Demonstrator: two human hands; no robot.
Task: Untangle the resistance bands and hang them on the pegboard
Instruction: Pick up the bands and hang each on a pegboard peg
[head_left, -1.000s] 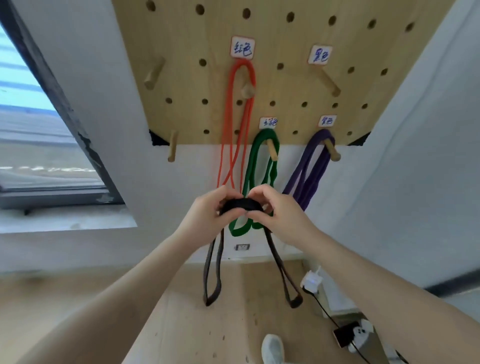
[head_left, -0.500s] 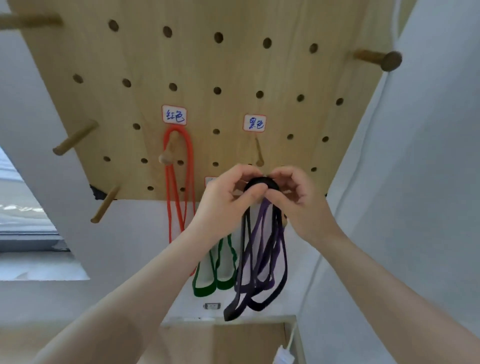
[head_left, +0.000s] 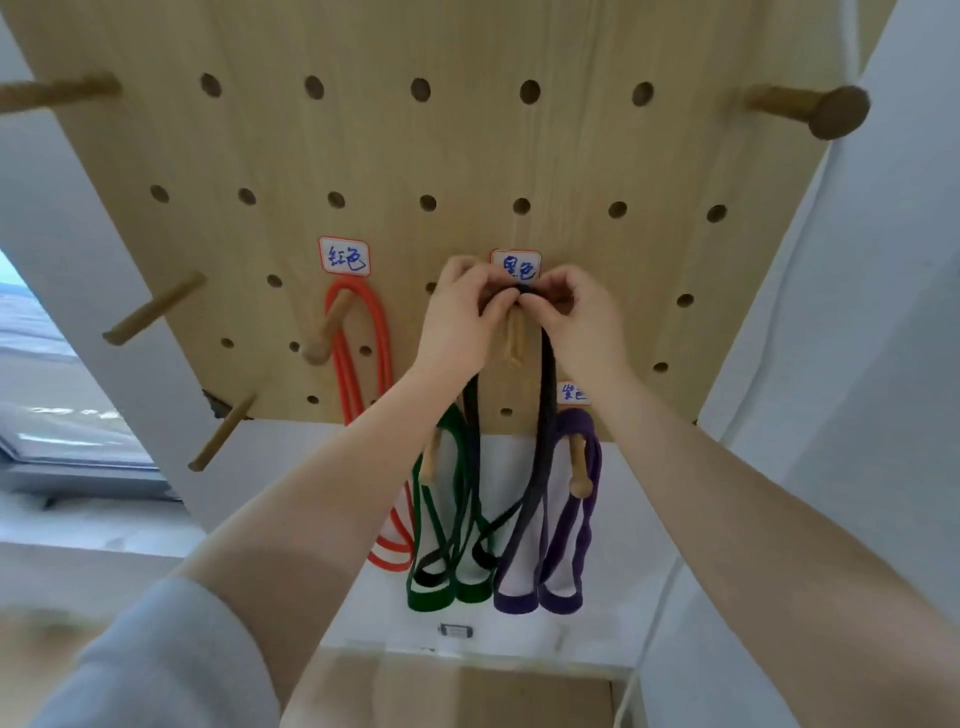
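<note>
Both hands are up at the centre of the frame, meeting right under the small label with blue writing. The left hand and the right hand each pinch the top of the black band between curled fingers and thumb, holding its bunched top over the wooden peg that juts out of the pegboard. The band's strands drop from the fingers on either side of that peg and trail down to loops low in the middle of the frame, crossing in front of the green band. Whether the black band rests on the peg yet, I cannot tell; the fingers cover that spot. Left of centre, the red band hangs over its own peg. Lower down, the green band and the purple band each hang from a peg at the board's bottom edge, side by side, against the white wall.
</note>
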